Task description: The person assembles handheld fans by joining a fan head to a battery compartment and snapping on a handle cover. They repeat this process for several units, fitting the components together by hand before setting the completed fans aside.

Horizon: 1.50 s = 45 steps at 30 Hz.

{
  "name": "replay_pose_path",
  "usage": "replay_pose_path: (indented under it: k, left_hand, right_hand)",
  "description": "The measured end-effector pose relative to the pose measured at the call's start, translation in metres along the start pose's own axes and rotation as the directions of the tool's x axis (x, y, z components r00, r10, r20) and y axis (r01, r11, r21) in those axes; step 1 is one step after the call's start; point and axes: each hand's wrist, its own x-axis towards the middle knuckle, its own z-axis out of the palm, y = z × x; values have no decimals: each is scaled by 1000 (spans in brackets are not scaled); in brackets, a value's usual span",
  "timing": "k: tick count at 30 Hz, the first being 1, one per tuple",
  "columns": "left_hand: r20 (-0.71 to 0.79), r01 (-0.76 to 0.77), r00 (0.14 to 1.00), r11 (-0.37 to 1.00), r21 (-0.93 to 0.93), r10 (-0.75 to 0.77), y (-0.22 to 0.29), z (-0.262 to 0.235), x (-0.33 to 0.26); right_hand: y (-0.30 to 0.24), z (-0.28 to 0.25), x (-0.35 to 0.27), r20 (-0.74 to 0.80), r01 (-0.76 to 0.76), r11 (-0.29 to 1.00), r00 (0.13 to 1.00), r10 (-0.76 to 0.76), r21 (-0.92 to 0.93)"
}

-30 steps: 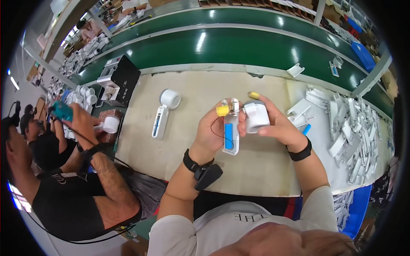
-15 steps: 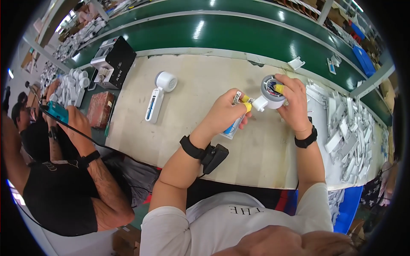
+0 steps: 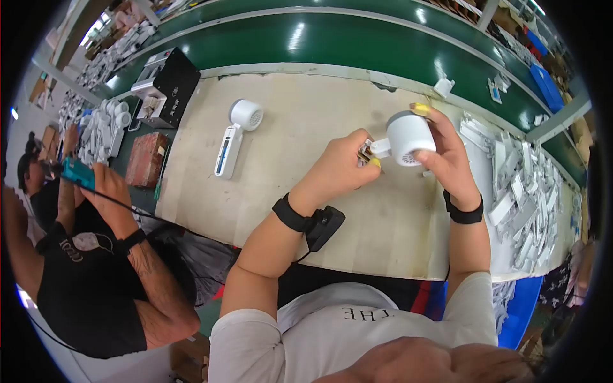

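Observation:
My right hand (image 3: pixel 454 159) grips a white cup-shaped fan head (image 3: pixel 408 137) with a grey rim, thumb near its holed end and a yellow-covered finger on the rim. The head's short neck (image 3: pixel 380 149) points left, touching or nearly touching the handle part (image 3: pixel 365 153) pinched in my left hand (image 3: pixel 335 163). Metallic-looking pieces show at that part's end; my fingers hide the rest of it. Yellow covers a fingertip of my left hand too. Farther left on the table lies a white handheld fan (image 3: pixel 228 150), its round holed head joined to a handle.
White plastic casing parts (image 3: pixel 520 198) are heaped at the right. A black-and-silver machine (image 3: pixel 167 89) and a reddish block (image 3: pixel 145 161) stand at the left, where a co-worker's hand (image 3: pixel 112 191) holds a teal tool (image 3: pixel 78 172). A green conveyor (image 3: pixel 357 51) runs behind the table.
My right hand has turned the fan head, so its outer side and holed end show instead of its open inside. The blue-marked handle part in my left hand has tilted out of sight.

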Motion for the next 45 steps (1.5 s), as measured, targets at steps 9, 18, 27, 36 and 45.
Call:
replay_pose_path:
  k: [9, 18, 27, 36, 45]
  left_hand:
    - [61, 126, 990, 992, -13, -125, 11, 20, -1]
    - [165, 5, 986, 984, 176, -35, 8, 28, -10]
    - [242, 236, 953, 945, -225, -181, 9, 25, -13]
    - [-10, 21, 999, 635, -772, -45, -9, 10, 8]
    - [-267, -170, 963, 823, -542, 23, -1, 6, -8]
  right_hand:
    - [-4, -20, 6, 146, 228, 896, 972, -185, -380]
    - [-4, -25, -6, 212, -37, 958, 972, 101, -286]
    - [-3, -16, -1, 125, -3, 952, 991, 43, -305]
    - [78, -120, 85, -411, -332, 697, 910, 59, -635]
    - [158, -159, 135, -478, -537, 201, 834, 276, -820]
